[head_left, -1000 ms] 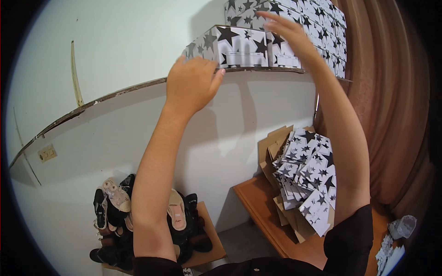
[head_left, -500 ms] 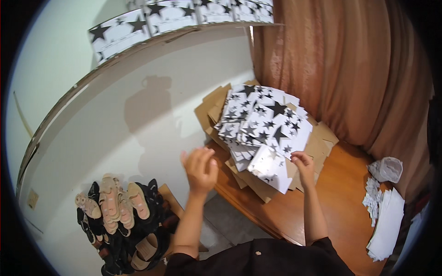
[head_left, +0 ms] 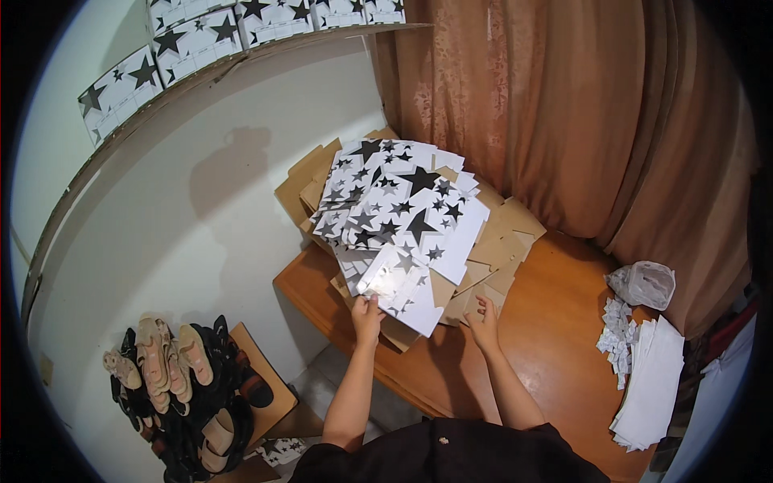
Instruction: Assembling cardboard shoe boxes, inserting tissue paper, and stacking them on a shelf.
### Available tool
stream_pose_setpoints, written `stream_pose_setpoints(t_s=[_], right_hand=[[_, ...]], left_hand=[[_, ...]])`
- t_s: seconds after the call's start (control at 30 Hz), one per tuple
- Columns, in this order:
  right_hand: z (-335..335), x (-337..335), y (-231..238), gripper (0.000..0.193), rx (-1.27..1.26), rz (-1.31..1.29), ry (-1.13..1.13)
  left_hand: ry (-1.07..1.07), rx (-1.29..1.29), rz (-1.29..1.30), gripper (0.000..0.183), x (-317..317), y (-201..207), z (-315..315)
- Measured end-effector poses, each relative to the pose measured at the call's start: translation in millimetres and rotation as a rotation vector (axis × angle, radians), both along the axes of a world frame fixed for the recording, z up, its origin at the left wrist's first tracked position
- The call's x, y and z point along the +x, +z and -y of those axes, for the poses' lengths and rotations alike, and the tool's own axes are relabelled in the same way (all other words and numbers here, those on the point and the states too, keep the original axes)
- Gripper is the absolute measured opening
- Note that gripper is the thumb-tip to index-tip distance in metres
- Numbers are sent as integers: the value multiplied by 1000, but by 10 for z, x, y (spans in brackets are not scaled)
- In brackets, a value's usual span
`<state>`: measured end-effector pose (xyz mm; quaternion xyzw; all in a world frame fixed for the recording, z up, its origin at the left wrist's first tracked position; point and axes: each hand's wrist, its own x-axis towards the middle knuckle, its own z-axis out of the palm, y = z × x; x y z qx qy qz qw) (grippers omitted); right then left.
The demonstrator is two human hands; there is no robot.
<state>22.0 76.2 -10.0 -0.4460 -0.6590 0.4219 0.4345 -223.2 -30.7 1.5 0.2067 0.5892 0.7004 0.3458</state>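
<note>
A pile of flat white cardboard box blanks printed with black and grey stars [head_left: 419, 181] lies on the wooden table, over flat brown cardboard pieces [head_left: 507, 241]. At the pile's near end, a shiny star-printed blank [head_left: 403, 278] catches the light. My left hand [head_left: 368, 320] pinches the near left edge of this blank, its thumb on top and the other fingers partly hidden. To the right, my right hand [head_left: 483, 326] is held with fingers apart and slightly curled, beside the brown cardboard's near edge, with nothing in it.
Folded paper sheets [head_left: 651, 382], small white packets [head_left: 617, 338] and a clear plastic bag [head_left: 644, 283] lie at the table's right. Shoes [head_left: 173, 362] are stacked at the lower left. Star-printed boxes [head_left: 197, 44] stand on a shelf above; a brown curtain [head_left: 531, 113] hangs behind.
My left hand has come from the air left of the table to the near edge of the shiny blank. My right hand has drawn away from the pile. The view has shifted right.
</note>
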Motion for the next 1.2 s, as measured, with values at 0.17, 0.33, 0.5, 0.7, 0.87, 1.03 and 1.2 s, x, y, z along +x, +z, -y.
stream_pose_setpoints(t_s=[0.17, 0.33, 0.5, 0.7, 0.87, 1.03, 1.2], right_hand=[[-28, 524, -26, 55, 49, -78, -119], [150, 1162, 106, 64, 12, -87, -313], [330, 1842, 391, 85, 62, -124, -505], [280, 2661, 689, 79, 540, -218, -731], [445, 3356, 546, 41, 536, 52, -668], [854, 3218, 868, 24, 437, 2, -721], [871, 3276, 1002, 13, 389, -110, -669]], left_hand=[[155, 180, -263, 21, 476, 695, 151], [10, 325, -52, 18, 590, 941, 406], [-255, 349, 82, 19, 663, 932, 314], [-637, 319, 144, 24, 952, 1027, 191], [-566, 254, 199, 31, 1291, 1160, -48], [-618, 243, 344, 44, 1217, 830, -147], [-496, 330, 633, 51, 1244, 539, -464]])
